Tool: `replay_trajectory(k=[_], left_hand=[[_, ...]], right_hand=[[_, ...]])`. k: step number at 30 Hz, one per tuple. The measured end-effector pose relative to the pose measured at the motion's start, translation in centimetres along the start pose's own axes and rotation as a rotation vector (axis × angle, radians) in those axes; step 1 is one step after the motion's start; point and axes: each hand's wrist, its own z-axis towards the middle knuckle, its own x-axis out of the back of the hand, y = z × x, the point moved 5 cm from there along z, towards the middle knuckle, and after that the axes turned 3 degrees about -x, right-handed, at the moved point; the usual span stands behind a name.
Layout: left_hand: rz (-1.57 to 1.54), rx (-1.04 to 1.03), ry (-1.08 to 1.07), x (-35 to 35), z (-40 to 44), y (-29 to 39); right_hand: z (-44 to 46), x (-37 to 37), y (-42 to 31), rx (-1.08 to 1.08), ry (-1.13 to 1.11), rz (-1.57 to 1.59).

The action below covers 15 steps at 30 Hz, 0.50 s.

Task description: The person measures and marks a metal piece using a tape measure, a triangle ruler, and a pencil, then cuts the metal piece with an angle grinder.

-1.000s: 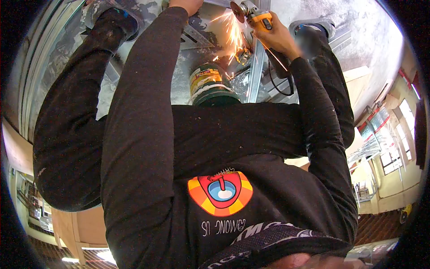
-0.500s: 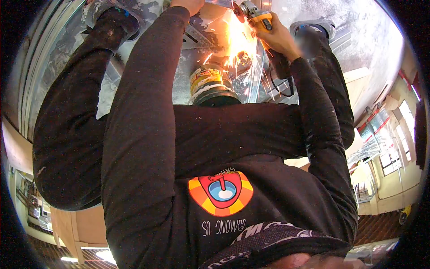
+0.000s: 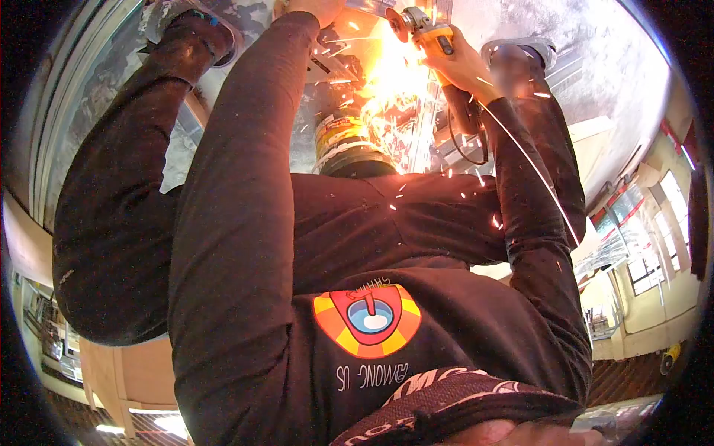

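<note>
My right hand [image 3: 462, 70] is wrapped round the yellow and black body of an angle grinder [image 3: 437, 37]. The grinder's disc [image 3: 398, 25] meets a metal piece [image 3: 368, 7] at the top edge of the view. Bright sparks [image 3: 394, 78] pour from that contact toward me. My left hand [image 3: 318, 9] is at the top edge, closed at the metal piece, its fingers partly cut off by the frame. Below the sparks stands a bucket [image 3: 338, 134] with a yellow label, partly hidden by glare and my legs.
A black cord [image 3: 462, 152] hangs from the grinder beside my right forearm. My shoes [image 3: 532, 48] rest on the scuffed grey floor [image 3: 610, 44] on either side. Metal profiles [image 3: 63, 134] lie along the left. Wooden panels [image 3: 137, 372] stand behind me.
The spark stream has grown brighter and wider, with sparks now flying over my legs and right forearm. The grinder and my right hand have shifted only slightly.
</note>
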Motion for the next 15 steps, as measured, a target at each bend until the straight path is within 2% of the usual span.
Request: replay_trajectory(k=[2,6,12,15], left_hand=[[0.002,0.019,-0.077,1.1,-0.1,0.1],[-0.030,-0.017,-0.047,0.6,-0.1,0.0],[-0.026,-0.026,-0.023,0.2,-0.2,-0.1],[-0.013,-0.032,-0.026,0.2,-0.1,-0.1]], right_hand=[[0.3,0.0,1.3,-0.025,-0.028,0.108],[0.4,0.1,1.8,-0.067,-0.061,0.195],[0.5,0.3,1.6,-0.001,-0.012,0.024],[0.9,0.2,1.8,-0.029,-0.057,0.002]])
